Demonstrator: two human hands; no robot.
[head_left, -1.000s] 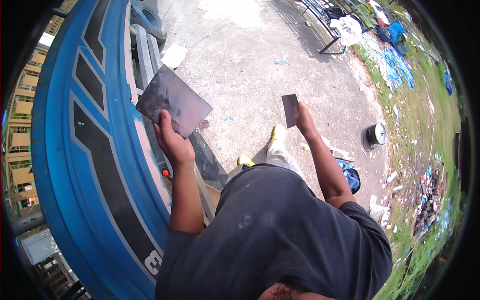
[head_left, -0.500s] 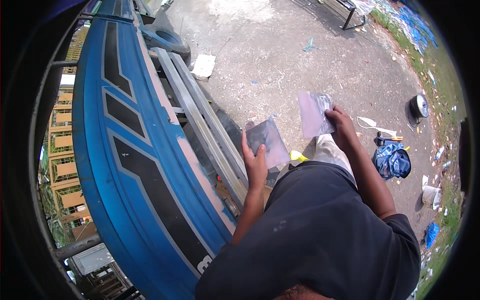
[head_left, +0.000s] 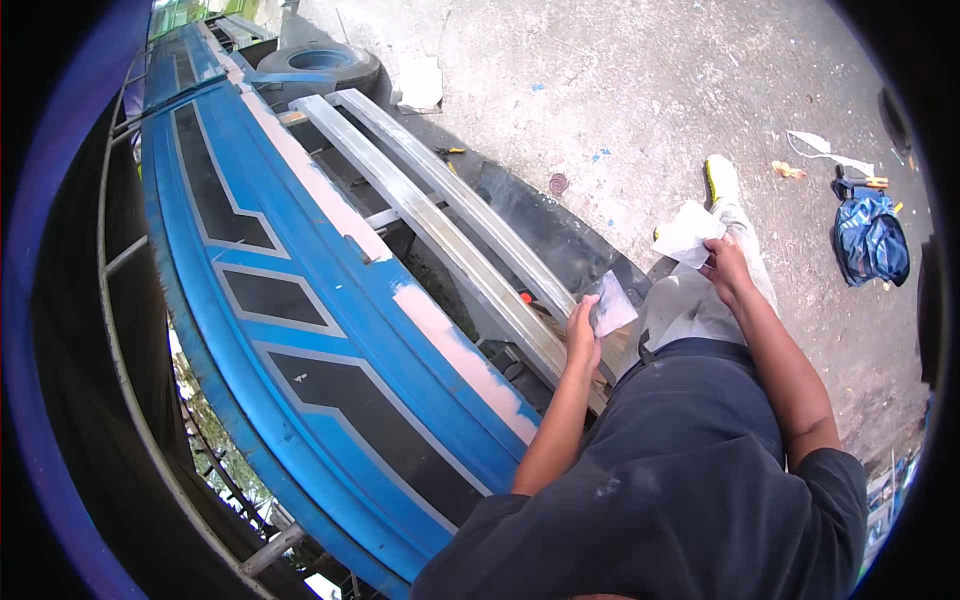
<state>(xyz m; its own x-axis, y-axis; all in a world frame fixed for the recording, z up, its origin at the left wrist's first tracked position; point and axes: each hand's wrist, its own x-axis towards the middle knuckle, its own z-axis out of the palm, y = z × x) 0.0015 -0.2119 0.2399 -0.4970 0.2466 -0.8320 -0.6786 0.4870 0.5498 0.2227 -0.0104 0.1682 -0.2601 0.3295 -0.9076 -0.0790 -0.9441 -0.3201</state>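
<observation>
My left hand is closed on the edge of a thin rectangular sheet, grey with a pinkish-white smear across its face. It is held just right of the metal rails. My right hand pinches a second thin sheet, pale and bright in the sun, in front of my leg. What the sheets are made of I cannot make out. On my left lies a long blue panel with black, grey-edged stripes. Pale pink patches run along its right side, near my left hand but apart from it.
Two metal rails lie alongside the panel, with a tyre at their far end. A dark sheet covers ground beside them. On the concrete are a white square piece and a blue bag with tools on it.
The view has swung, so the panel fills more of the left side. Both hands have shifted right in the picture with their sheets, which are now tilted and look smaller.
</observation>
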